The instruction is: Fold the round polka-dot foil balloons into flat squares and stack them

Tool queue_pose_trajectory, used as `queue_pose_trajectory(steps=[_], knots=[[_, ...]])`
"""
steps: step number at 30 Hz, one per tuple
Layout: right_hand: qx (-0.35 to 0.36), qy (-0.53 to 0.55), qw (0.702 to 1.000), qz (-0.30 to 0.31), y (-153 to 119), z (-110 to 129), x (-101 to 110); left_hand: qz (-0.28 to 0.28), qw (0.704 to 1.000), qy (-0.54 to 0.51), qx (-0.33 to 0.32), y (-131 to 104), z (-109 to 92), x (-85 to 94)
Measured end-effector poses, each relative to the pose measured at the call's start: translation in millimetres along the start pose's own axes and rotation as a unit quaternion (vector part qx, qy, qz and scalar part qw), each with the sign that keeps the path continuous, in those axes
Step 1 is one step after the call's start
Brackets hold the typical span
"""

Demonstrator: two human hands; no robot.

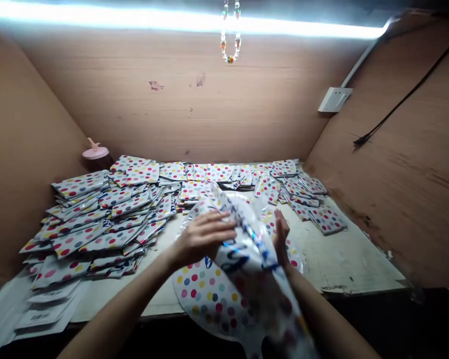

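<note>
A shiny white foil sheet with coloured dots and blue lettering (pixel 239 249) is partly folded and blurred between my hands. My left hand (pixel 205 234) lies over its left side, fingers stretched out across the foil. On the other side my right hand (pixel 282 237) stands edge-on against the sheet, its fingers upright and extended. Beneath them another dotted foil piece with a rounded outline (pixel 209 294) lies flat and hangs over the table's front edge, with a narrow neck at its bottom.
Folded dotted packets (pixel 82 234) are piled at the left, with more along the back and right. White papers (pixel 48 309) lie front left. A pink-lidded cup (pixel 96 153) stands back left. Wooden walls surround the table (pixel 344 264); a beaded loop (pixel 230 50) hangs above.
</note>
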State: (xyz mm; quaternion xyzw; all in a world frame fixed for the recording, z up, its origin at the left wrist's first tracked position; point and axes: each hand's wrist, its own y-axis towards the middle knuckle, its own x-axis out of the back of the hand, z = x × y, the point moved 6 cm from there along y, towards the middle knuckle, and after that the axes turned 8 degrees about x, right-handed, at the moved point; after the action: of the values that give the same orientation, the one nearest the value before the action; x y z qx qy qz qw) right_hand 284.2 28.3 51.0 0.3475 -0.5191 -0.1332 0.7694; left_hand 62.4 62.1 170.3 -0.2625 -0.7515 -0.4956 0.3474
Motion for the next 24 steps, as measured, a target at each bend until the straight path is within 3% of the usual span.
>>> queue_pose_trajectory(steps=[2,3,6,8,12,14,16,19,21,24], knots=[[0.113,0.023,0.991,-0.066,-14.1,27.6,22.6,0.11,0.994,0.006,-0.02,-24.0,-1.1,-46.8],[0.179,0.027,0.982,-0.061,-21.8,41.9,27.6,0.146,0.989,0.016,-0.015,-37.3,1.1,-66.6],[0.352,0.04,0.932,0.08,-46.7,75.8,16.3,0.193,0.979,0.066,0.015,-75.0,8.3,-104.4],[0.377,0.066,0.913,0.139,-59.0,82.9,5.4,0.198,0.977,0.085,0.011,-94.2,5.2,-112.8],[0.315,0.123,0.928,0.154,-68.6,76.6,-8.6,0.154,0.987,0.051,-0.004,-112.4,-10.1,-109.7],[0.278,0.165,0.935,0.146,-67.6,71.7,-9.6,0.109,0.993,0.02,0.051,-112.7,-9.6,-106.0],[0.187,0.231,0.943,0.152,-60.2,62.9,-11.9,0.07,0.985,-0.023,0.158,-110.9,-1.1,-104.6],[-0.045,0.281,0.938,0.198,-45.2,42.7,-26.2,0.029,0.928,-0.072,0.365,-110.5,16.8,-108.8],[-0.176,0.236,0.926,0.235,-35.5,32.0,-37.6,0.0,0.879,-0.077,0.471,-111.3,23.5,-113.8],[-0.247,0.097,0.915,0.304,-17.4,26.7,-52.9,-0.052,0.827,-0.061,0.556,-112.3,24.3,-120.9]])
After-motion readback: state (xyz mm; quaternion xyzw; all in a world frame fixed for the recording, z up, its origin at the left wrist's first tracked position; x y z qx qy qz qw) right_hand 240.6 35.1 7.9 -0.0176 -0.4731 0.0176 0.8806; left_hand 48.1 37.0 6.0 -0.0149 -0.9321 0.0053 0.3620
